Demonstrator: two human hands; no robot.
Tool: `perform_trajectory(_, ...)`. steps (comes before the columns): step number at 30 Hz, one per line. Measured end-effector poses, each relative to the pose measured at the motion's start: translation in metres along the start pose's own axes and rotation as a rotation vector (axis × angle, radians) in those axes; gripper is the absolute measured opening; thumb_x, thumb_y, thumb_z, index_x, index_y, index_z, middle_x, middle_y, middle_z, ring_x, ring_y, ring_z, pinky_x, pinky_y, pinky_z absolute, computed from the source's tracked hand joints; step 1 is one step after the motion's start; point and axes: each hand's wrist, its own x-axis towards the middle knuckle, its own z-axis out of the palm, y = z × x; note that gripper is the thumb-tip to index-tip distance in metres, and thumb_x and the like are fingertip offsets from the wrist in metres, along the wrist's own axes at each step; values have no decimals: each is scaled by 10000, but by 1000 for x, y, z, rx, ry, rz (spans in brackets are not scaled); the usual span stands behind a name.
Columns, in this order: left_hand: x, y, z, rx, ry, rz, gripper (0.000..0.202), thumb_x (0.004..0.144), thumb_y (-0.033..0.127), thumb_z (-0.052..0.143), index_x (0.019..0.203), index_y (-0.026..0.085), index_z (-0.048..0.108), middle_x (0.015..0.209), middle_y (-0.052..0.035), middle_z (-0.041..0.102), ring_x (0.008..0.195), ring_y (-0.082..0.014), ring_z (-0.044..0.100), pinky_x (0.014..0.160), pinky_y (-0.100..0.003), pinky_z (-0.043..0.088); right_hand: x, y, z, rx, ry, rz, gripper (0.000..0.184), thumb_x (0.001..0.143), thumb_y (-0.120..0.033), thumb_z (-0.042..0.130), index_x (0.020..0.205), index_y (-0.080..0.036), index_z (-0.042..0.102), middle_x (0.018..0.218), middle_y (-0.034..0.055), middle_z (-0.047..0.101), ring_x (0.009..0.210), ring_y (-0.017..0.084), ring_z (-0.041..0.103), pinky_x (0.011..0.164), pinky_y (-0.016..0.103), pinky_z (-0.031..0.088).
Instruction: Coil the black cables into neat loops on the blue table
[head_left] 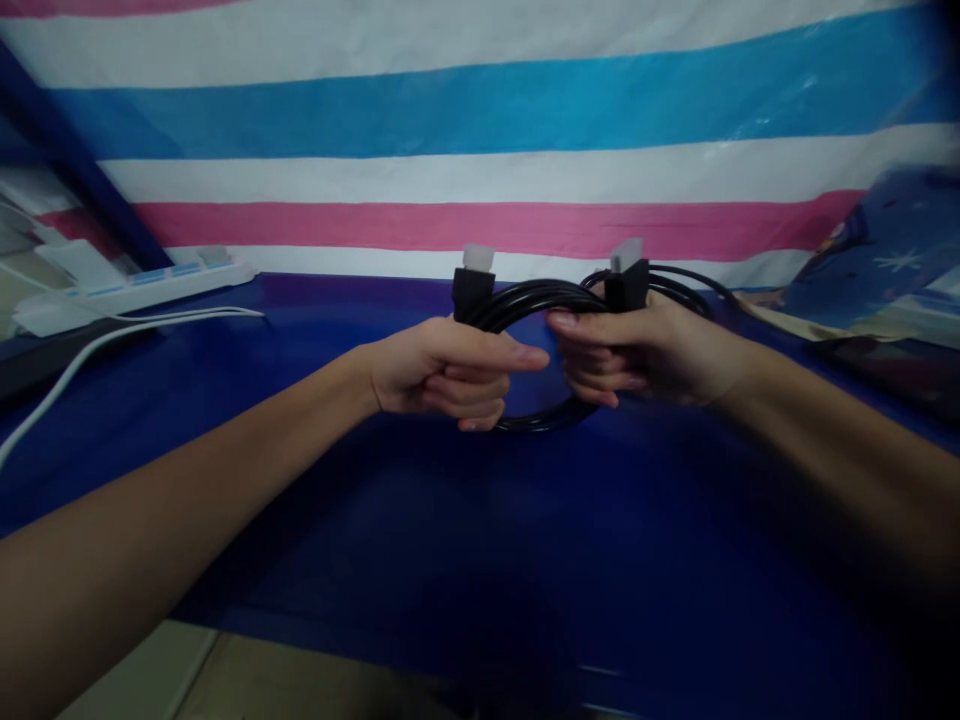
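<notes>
A coiled black cable [536, 300] hangs between both hands above a blue table [450, 540]. My left hand [442, 375] is closed around the coil's left side, just below a black plug with a pale capped tip [474, 280]. My right hand [645, 350] is wrapped around the right side, under the second black plug with a pale tip [626, 272]. The bottom of the coil [536, 420] shows beneath my fingers, and more loops stick out behind my right hand.
A white power strip [142, 285] lies at the back left with a white cord [112, 335] trailing toward the near left edge. A striped sheet [480, 150] hangs behind the table. A blue patterned bag [877, 270] sits at the right.
</notes>
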Motion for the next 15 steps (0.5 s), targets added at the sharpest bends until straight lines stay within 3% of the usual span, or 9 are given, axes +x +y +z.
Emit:
perform_trajectory(3, 1, -2, -1, -43, 78, 1, 578, 751, 351, 653, 369, 188, 252, 321, 50, 190, 297, -48, 267, 454, -264, 412, 1, 1, 1, -5, 52, -9, 458, 816, -319, 633, 482, -168, 359, 417, -90, 274, 332, 19, 226, 377, 196, 358)
perform_trajectory(11, 3, -4, 2, -16, 135, 44, 552, 757, 279, 630, 393, 188, 225, 328, 58, 183, 299, -37, 266, 433, -243, 372, -1, 1, -3, -74, 75, -15, 447, 805, -329, 656, 492, -167, 382, 432, -80, 300, 358, 24, 245, 408, 217, 360)
perform_trajectory(15, 7, -6, 3, 12, 256, 102, 523, 765, 223, 609, 379, 186, 258, 324, 67, 197, 299, -25, 226, 417, -231, 356, 2, 1, -1, -88, 135, -39, 394, 805, -272, 646, 503, -162, 419, 437, -70, 327, 363, 32, 255, 384, 219, 335)
